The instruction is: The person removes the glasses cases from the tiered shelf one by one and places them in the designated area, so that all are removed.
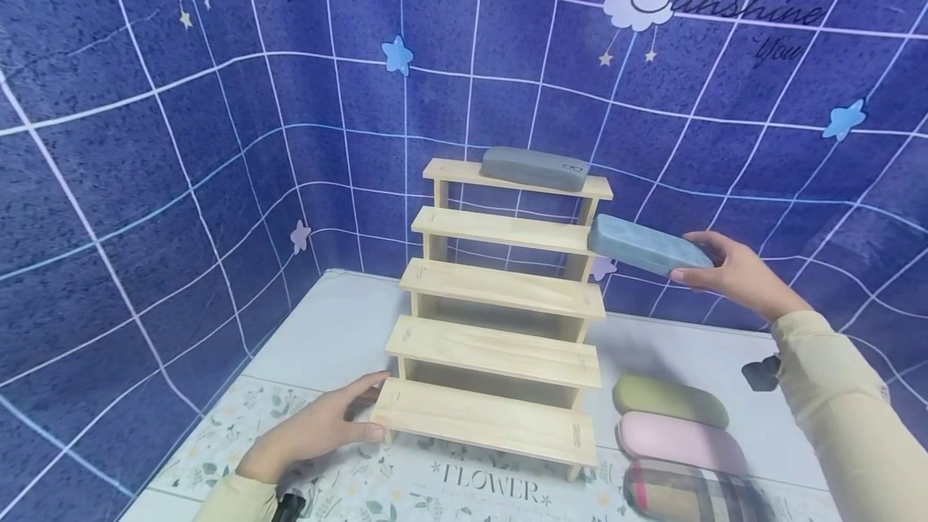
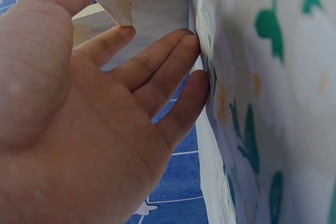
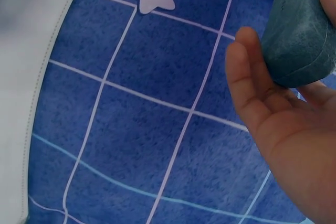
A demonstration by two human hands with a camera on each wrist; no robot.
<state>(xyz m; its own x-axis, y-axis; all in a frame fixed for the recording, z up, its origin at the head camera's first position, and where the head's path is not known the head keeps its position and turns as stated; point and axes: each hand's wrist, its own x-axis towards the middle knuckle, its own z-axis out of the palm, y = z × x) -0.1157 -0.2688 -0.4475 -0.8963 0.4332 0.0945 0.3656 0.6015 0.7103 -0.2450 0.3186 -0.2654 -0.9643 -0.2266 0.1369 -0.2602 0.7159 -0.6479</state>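
Observation:
A blue glasses case [image 1: 645, 244] is pinched at its right end by my right hand [image 1: 732, 271]; its left end overlaps the right end of the second shelf from the top. In the right wrist view the thumb and fingers close about the teal-looking case [image 3: 302, 35]. My left hand [image 1: 319, 425] rests at the left end of the stepped wooden rack's lowest shelf [image 1: 486, 421], thumb by its front edge. The left wrist view shows this hand's [image 2: 105, 108] fingers fairly straight, one fingertip against the wood. On the top shelf lies a grey glasses case [image 1: 535, 167].
Right of the rack lie a green case [image 1: 670, 401], a pink case [image 1: 681, 441] and a plaid case [image 1: 685, 490]. A small dark object [image 1: 761, 374] is beside the right sleeve. Blue grid-patterned curtain [image 1: 217, 184] backs the white and floral surface [image 1: 290, 337].

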